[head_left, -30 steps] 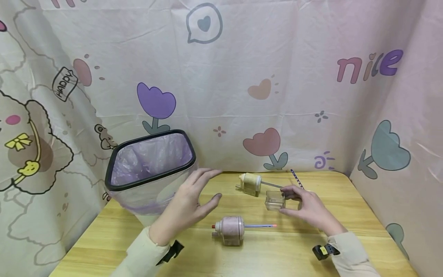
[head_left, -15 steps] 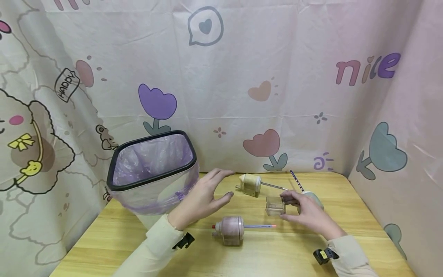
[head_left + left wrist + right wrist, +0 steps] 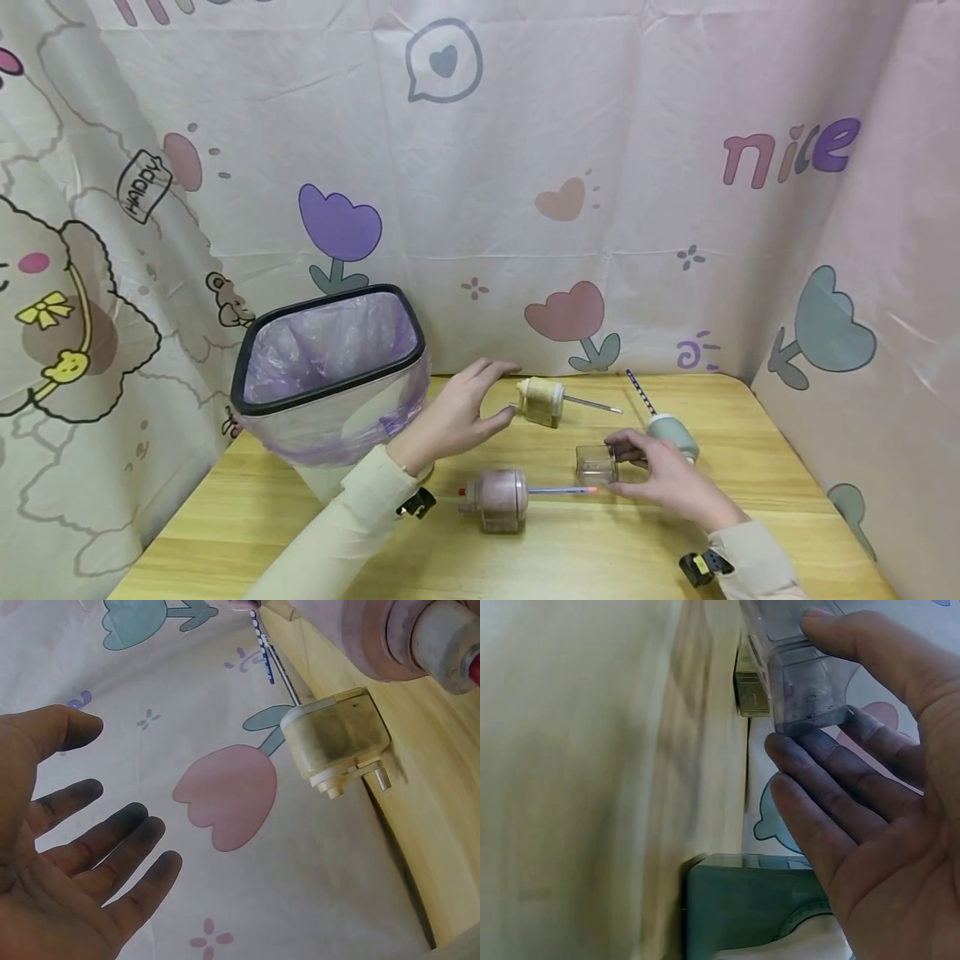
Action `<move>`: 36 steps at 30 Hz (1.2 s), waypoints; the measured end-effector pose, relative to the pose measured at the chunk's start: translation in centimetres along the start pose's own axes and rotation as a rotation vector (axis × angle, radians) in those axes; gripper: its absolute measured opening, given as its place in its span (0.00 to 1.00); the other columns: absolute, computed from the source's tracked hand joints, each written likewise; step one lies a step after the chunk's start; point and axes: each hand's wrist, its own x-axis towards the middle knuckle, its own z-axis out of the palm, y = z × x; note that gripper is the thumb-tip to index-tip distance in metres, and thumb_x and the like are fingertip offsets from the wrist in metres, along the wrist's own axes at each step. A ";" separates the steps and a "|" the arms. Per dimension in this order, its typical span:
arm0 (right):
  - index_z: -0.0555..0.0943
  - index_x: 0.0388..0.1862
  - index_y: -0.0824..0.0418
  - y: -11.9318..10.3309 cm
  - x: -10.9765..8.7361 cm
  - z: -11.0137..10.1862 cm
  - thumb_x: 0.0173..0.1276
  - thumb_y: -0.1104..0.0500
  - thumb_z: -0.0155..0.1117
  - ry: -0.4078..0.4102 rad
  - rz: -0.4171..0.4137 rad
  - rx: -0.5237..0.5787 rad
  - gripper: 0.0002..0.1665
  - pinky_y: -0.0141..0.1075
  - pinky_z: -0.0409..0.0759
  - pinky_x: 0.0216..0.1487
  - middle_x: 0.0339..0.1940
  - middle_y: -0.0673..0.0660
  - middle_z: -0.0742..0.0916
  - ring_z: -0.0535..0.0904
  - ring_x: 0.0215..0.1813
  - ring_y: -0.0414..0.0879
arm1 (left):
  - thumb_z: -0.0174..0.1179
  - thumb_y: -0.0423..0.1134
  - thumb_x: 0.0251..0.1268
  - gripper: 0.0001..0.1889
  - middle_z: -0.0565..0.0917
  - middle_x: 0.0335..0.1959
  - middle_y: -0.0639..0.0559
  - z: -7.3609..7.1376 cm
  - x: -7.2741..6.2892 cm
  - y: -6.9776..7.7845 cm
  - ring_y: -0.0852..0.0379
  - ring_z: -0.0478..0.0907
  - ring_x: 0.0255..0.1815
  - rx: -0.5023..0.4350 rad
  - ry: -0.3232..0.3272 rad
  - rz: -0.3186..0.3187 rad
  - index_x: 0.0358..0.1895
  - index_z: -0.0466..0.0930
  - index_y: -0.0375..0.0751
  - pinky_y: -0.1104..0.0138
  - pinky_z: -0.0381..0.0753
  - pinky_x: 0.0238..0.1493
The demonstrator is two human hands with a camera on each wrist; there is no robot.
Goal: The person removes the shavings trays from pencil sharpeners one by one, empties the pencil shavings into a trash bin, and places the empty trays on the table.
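Observation:
My right hand [image 3: 667, 479] holds a small clear plastic box [image 3: 594, 465], which looks like a pencil sharpener's shavings drawer, between thumb and fingers above the table. In the right wrist view the fingertips are darkened and the clear box [image 3: 810, 686] looks see-through. My left hand [image 3: 453, 417] has its fingers spread with nothing in them, just left of a yellow crank pencil sharpener [image 3: 542, 400]. In the left wrist view the hand stands apart from that yellow sharpener [image 3: 337, 735]. A pink pencil sharpener [image 3: 501, 500] with a pencil [image 3: 562, 491] in it lies nearer me.
Behind my right hand stands a green pencil sharpener [image 3: 673, 437] with a dark patterned pencil [image 3: 641, 392] in it. At the left is a bin [image 3: 330, 396] lined with a purple bag. A printed curtain [image 3: 480, 208] closes off the table's back and sides.
My right hand has brought the clear box toward me, uncovering the green sharpener. My left hand has shifted right, from beside the bin to near the yellow sharpener.

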 end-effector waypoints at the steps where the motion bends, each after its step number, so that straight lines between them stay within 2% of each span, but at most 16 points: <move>1: 0.80 0.67 0.61 0.1 -0.1 0.1 0.58 0.46 0.85 -0.011 -0.003 0.001 0.42 0.56 0.87 0.62 0.57 0.57 0.91 0.89 0.56 0.53 | 0.69 0.41 0.72 0.28 0.84 0.65 0.45 0.2 0.2 -0.1 0.46 0.83 0.66 -0.003 -0.011 -0.006 0.73 0.76 0.41 0.52 0.84 0.68; 8: 0.80 0.66 0.62 0.6 -0.7 0.6 0.58 0.47 0.84 -0.080 -0.011 0.034 0.41 0.44 0.89 0.60 0.59 0.58 0.90 0.88 0.56 0.52 | 0.69 0.42 0.71 0.29 0.84 0.64 0.44 1.4 1.6 -1.1 0.45 0.84 0.64 -0.010 -0.047 -0.019 0.73 0.75 0.39 0.51 0.85 0.67; 17: 0.80 0.64 0.63 0.4 -1.0 1.1 0.56 0.47 0.85 -0.111 -0.007 0.062 0.41 0.42 0.89 0.60 0.59 0.58 0.90 0.88 0.56 0.52 | 0.69 0.41 0.70 0.29 0.83 0.65 0.43 3.0 2.8 -2.0 0.43 0.84 0.63 -0.008 -0.068 -0.059 0.73 0.76 0.40 0.50 0.85 0.67; 27: 0.80 0.61 0.61 0.3 -1.3 1.8 0.56 0.47 0.86 -0.151 -0.021 0.121 0.38 0.38 0.88 0.59 0.58 0.55 0.89 0.87 0.54 0.43 | 0.70 0.41 0.70 0.30 0.82 0.65 0.41 4.6 3.7 -2.6 0.41 0.84 0.63 -0.019 -0.109 -0.100 0.73 0.75 0.39 0.49 0.86 0.66; 36: 0.81 0.61 0.58 0.0 -1.2 2.0 0.56 0.45 0.86 -0.171 -0.025 0.122 0.38 0.40 0.88 0.61 0.58 0.53 0.89 0.88 0.56 0.45 | 0.70 0.42 0.72 0.30 0.81 0.67 0.42 5.6 4.2 -3.0 0.43 0.83 0.65 -0.009 -0.153 -0.159 0.74 0.75 0.42 0.51 0.85 0.68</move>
